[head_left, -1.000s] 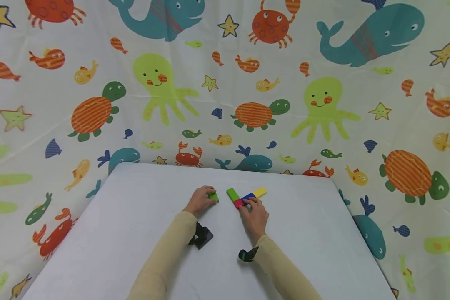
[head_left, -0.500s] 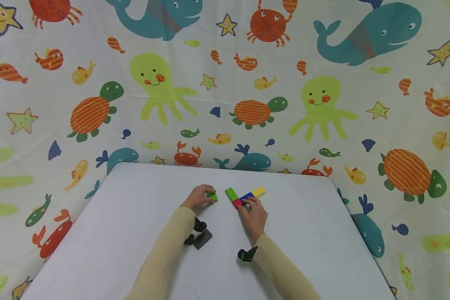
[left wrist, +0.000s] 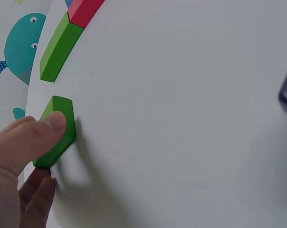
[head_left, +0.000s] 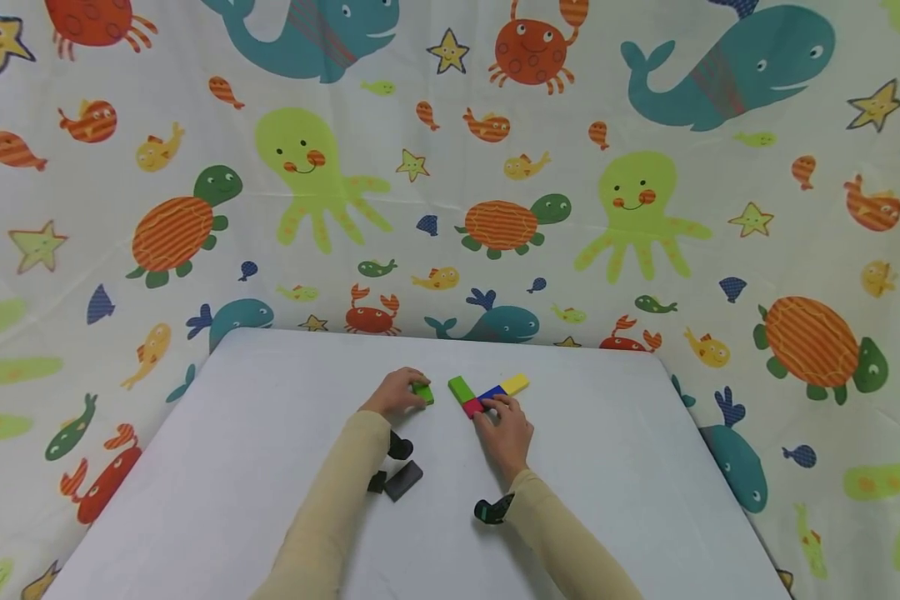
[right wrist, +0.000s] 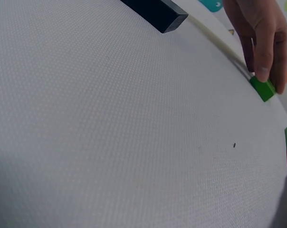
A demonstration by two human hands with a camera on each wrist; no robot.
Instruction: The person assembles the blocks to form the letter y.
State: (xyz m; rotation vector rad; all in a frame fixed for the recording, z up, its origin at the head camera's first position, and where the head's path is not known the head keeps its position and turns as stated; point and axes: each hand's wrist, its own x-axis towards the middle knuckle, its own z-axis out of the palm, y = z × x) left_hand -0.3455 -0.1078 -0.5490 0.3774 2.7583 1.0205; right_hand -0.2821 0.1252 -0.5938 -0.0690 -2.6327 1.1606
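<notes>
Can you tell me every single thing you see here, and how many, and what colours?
Held block: 1, green, pinched in the left hand, apart from the others
Long block: 1, green, end against the red block
Red block: 1, red, by the right hand
Blue block: 1, blue, partly behind the right hand
Yellow block: 1, yellow, at the blue one's far end
Wrist gear: pieces unclear, black, by both wrists
Tiny mark: 1, dark, on the table
Table: 1, white, under everything
Sea-animal cloth: 1, white with colourful prints, behind
Sleeves: 2, beige, on both arms
Hands: 2, bare, at the blocks
</notes>
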